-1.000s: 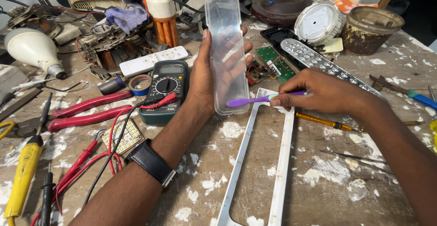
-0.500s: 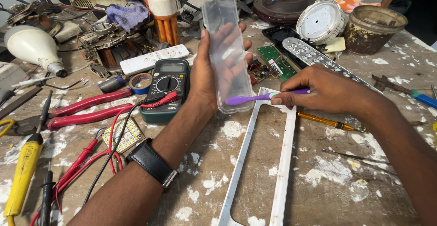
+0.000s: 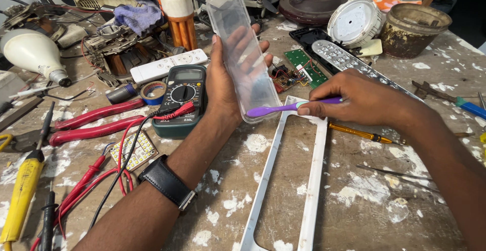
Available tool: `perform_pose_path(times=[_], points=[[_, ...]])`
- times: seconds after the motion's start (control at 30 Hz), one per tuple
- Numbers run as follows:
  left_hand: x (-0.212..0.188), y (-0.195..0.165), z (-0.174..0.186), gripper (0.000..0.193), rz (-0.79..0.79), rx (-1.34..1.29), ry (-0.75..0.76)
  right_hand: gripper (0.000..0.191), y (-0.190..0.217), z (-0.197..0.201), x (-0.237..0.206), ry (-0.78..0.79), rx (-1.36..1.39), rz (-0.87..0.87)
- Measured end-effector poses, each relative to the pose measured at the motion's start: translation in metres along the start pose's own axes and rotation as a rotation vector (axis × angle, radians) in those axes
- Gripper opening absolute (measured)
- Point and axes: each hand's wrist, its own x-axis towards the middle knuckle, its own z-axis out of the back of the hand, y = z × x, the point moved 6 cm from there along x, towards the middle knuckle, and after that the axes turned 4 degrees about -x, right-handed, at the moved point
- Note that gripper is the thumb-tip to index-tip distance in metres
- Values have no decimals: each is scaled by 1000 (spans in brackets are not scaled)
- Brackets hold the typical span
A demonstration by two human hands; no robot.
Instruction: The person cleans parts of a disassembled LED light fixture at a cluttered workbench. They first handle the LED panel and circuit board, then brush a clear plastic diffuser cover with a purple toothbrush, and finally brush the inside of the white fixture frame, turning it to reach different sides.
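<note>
My left hand (image 3: 230,81) is wrapped tight around the clear plastic cover (image 3: 243,53), held up over the middle of the bench (image 3: 354,200), and my right hand (image 3: 362,99) pinches the purple toothbrush (image 3: 293,107), so I should brush its bottom end softly and keep the cover still.

One screen only: small grey rectangular LCD (image 3: 188,74) at the top of the dark green multimeter (image 3: 180,99), left of centre on the workbench (image 3: 354,200), blank as far as I can tell. Yellow label ring around its rotary dial (image 3: 178,93). Small pale marking strip on the meter's front edge (image 3: 186,121). No packages or signs visible.
</note>
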Motion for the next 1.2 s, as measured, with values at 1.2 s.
perform_pose_path(times=[1.2], points=[[6,-7,12,65,-25,-33,-76,40,-18,9,-4,9,26,-75]])
